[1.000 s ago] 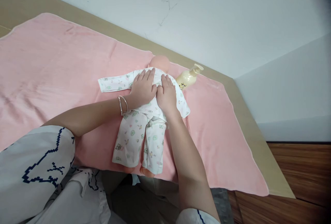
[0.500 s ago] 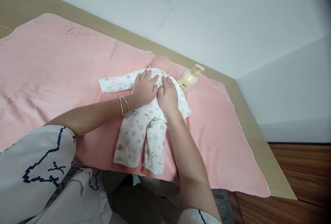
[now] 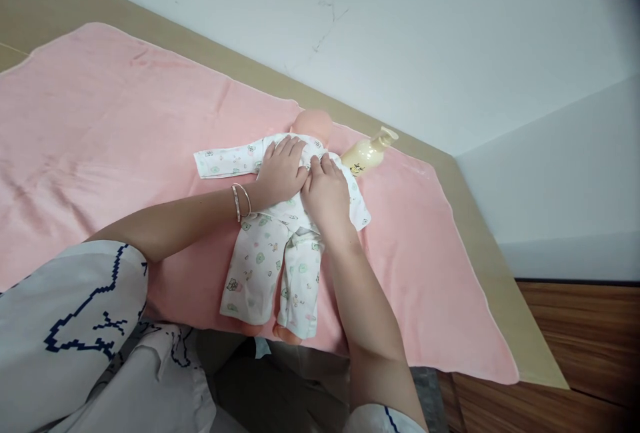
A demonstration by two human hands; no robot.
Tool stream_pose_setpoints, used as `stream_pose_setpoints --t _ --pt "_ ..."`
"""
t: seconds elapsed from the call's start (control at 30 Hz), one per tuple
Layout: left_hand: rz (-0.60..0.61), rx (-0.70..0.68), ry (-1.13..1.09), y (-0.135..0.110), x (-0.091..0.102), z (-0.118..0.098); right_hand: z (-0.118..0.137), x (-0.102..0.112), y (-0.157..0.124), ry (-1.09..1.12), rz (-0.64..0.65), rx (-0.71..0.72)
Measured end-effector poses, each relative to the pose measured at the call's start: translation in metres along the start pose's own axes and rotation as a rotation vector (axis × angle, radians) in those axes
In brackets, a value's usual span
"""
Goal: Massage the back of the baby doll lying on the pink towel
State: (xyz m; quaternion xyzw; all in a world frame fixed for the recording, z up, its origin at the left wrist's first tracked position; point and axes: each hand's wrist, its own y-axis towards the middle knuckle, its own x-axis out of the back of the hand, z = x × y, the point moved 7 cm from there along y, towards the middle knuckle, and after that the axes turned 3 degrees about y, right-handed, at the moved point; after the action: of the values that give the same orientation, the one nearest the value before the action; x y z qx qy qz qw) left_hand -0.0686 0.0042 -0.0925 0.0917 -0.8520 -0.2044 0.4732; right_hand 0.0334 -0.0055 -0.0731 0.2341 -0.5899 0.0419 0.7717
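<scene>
A baby doll (image 3: pixel 313 128) in a white printed top and trousers (image 3: pixel 255 266) lies on a pink blanket (image 3: pixel 420 246), its head toward the wall and its feet toward me. Its face is out of sight. My left hand (image 3: pixel 281 173), with bracelets at the wrist, rests flat on the upper part of the top, fingers stretched out. Beside it my right hand (image 3: pixel 327 193) lies on the other side of the top, fingers extended. The hands nearly meet at the thumbs and cover much of the doll's torso. One sleeve stretches out to the left, the other slopes down to the right.
A pale yellow pump bottle (image 3: pixel 364 153) lies tilted on the blanket, right of the doll's head. The blanket covers most of a tan table (image 3: pixel 480 246) set against a white wall (image 3: pixel 425 53). Brown wood panels (image 3: pixel 575 326) show at the lower right.
My right hand has slid slightly down the top, and its fingers are a little more bent. The left hand stays in nearly the same place. The view has shifted slightly.
</scene>
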Motion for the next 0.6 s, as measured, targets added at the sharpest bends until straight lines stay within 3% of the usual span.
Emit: stream_pose_setpoints --t 0.17,0.43,0.6 --pt "0.026 -0.026 0.033 0.002 -0.002 0.000 -0.004 -0.002 0.002 0.092 0.010 0.011" --pt "-0.085 -0.149 0.042 -0.006 0.006 -0.009 -0.035 -0.018 0.016 0.299 0.026 -0.125" --pt "-0.054 -0.013 0.057 -0.001 0.000 0.000 -0.022 -0.008 0.007 0.163 -0.035 -0.146"
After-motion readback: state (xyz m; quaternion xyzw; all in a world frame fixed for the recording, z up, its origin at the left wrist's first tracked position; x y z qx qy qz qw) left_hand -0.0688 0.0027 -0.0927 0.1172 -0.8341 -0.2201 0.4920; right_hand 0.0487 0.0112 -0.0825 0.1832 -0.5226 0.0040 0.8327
